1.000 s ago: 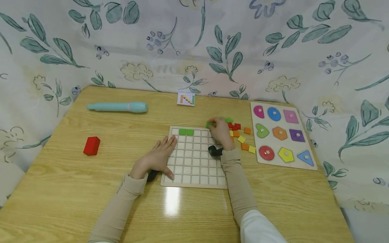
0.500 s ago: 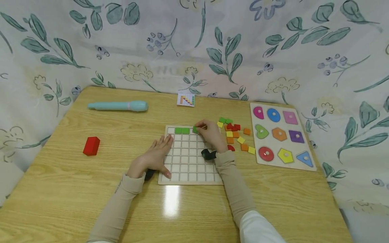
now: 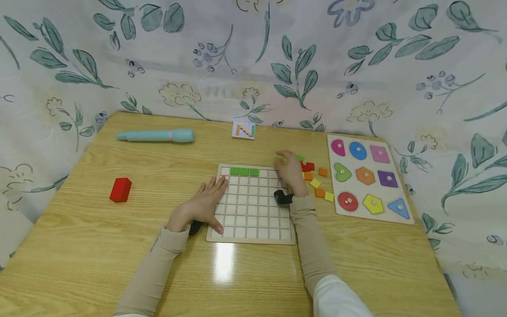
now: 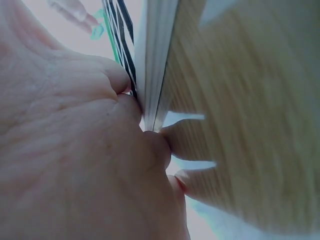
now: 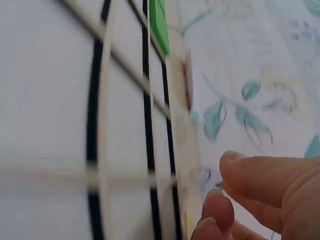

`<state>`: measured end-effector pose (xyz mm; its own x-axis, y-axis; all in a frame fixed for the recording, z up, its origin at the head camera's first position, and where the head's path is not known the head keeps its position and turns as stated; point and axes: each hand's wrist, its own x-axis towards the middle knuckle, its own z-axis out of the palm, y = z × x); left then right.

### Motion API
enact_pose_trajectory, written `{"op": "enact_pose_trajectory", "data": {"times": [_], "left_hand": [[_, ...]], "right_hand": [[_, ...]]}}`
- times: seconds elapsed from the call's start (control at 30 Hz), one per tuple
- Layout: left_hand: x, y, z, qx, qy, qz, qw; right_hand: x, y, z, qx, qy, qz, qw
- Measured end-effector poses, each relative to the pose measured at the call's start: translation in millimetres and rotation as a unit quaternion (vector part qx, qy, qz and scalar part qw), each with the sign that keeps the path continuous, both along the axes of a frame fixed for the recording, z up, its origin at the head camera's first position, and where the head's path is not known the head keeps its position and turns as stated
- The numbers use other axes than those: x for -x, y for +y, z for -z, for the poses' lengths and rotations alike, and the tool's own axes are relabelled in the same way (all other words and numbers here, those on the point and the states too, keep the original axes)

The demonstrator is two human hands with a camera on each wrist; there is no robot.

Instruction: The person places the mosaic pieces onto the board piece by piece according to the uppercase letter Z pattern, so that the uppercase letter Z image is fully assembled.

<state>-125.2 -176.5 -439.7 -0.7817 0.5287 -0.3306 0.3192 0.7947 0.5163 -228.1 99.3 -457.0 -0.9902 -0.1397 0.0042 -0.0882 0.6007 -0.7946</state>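
Observation:
A wooden board [image 3: 251,241] with a grid of white cells lies in the middle of the table. Three green square tiles [image 3: 244,172] sit side by side in its far row. My left hand [image 3: 200,204] rests spread on the board's left edge; the left wrist view shows its fingers [image 4: 156,147] against that edge. My right hand [image 3: 289,171] is over the board's far right corner, beside the loose tiles. Its thumb [image 5: 250,175] and fingers are bent and slightly apart in the right wrist view, with no tile visible between them. The hand hides part of the tile pile.
Loose red [image 3: 310,166], orange [image 3: 323,172] and yellow tiles [image 3: 315,183] lie right of the board. Beyond them is a shape puzzle board [image 3: 366,218]. A pattern card [image 3: 243,130] and a turquoise stick-like object [image 3: 156,136] lie at the back, a red block [image 3: 120,190] at left.
My right hand carried a green tile from the pile to the board's far row, let go of it there, and moved back right towards the pile. The left hand stays on the board's edge.

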Motion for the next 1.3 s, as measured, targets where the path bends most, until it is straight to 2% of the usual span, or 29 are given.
{"op": "enact_pose_trajectory", "data": {"times": [0.13,0.33,0.6,0.7,0.83,0.97,1.2,1.3], "left_hand": [[0.6,-0.6,2.4,0.004,-0.004,0.001,1.0000],[1.5,-0.6,2.2,0.002,-0.006,0.002,1.0000],[1.8,-0.4,1.4,0.001,-0.010,0.000,0.9999],[1.7,-0.3,0.3,0.000,-0.011,-0.002,0.9999],[2.0,-0.6,1.8,0.000,-0.012,-0.004,0.9999],[1.6,-0.9,3.0,-0.002,-0.012,-0.004,0.9999],[1.8,-0.7,5.1,-0.008,-0.010,-0.003,0.9999],[2.0,-0.7,4.9,-0.007,-0.007,-0.002,0.9999]], "right_hand": [[3.6,16.9,3.8,-0.020,-0.013,0.038,0.9990],[7.8,21.9,6.6,-0.048,-0.020,0.057,0.9970],[6.0,27.9,8.1,-0.025,-0.023,0.135,0.9903],[6.2,30.4,9.0,-0.022,-0.014,0.145,0.9891],[6.7,30.7,9.5,-0.019,-0.008,0.131,0.9911],[5.2,28.6,9.8,-0.019,-0.009,0.095,0.9953],[0.9,18.5,1.8,0.043,-0.013,0.044,0.9980],[0.1,12.1,-0.1,0.078,-0.034,0.018,0.9962]]}}
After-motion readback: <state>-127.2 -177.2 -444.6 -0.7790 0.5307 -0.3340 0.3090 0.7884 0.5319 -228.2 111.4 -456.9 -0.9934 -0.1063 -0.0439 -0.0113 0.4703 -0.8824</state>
